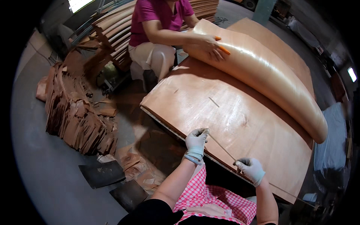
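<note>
**Dim workshop, with a thin strip pinched near both ends**

Grey floor and piled, broken veneer lie left of a broad, pale-brown wood sheet. The strip is over this sheet's near edge, running straight and slantwise from the left hand to the right hand; whether it touches the wood I cannot tell. Both hands are gloved, fingertips closed on the strip. Beyond, a co-worker's hand rests on a curled sheet.

The strip should weigh almost nothing. It looks fairly stiff along its length, but so slim that bending could probably snap it. A light pinch near each end suits it, without pushing the ends together.
</note>
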The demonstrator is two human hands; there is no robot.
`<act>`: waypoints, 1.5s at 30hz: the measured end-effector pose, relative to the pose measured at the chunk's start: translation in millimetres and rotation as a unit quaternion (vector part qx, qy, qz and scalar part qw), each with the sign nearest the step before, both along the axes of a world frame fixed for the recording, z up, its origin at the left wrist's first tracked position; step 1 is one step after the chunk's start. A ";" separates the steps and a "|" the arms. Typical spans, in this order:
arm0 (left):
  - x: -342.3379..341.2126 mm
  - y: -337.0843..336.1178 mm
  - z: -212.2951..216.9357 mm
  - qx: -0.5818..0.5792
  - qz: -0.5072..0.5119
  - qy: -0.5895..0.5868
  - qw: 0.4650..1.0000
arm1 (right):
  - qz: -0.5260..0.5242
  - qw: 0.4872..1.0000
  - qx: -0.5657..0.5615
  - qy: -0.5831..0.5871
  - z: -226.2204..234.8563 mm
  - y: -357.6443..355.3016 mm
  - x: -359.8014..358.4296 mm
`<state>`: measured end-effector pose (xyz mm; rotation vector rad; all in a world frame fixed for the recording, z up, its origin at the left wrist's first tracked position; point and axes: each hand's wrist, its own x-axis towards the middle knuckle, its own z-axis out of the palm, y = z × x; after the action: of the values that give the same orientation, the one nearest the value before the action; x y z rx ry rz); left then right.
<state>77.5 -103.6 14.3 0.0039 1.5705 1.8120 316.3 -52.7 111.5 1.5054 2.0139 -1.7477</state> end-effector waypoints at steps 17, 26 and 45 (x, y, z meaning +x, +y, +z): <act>-250.8 -52.8 -39.9 -0.223 0.162 0.367 0.888 | -0.096 0.981 0.098 -0.135 -17.6 -1.8 165.1; -276.9 -50.2 -44.2 -0.334 0.107 0.456 0.818 | -0.100 0.977 0.152 -0.114 -17.7 -24.6 152.3; -295.0 -50.2 -28.9 -0.520 0.038 0.429 0.738 | -0.107 0.947 0.153 -0.261 -44.2 -2.8 203.2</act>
<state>-217.6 -153.7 -14.6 0.2891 3.0917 0.6850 519.5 -55.4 67.3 2.0735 1.9441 -0.9481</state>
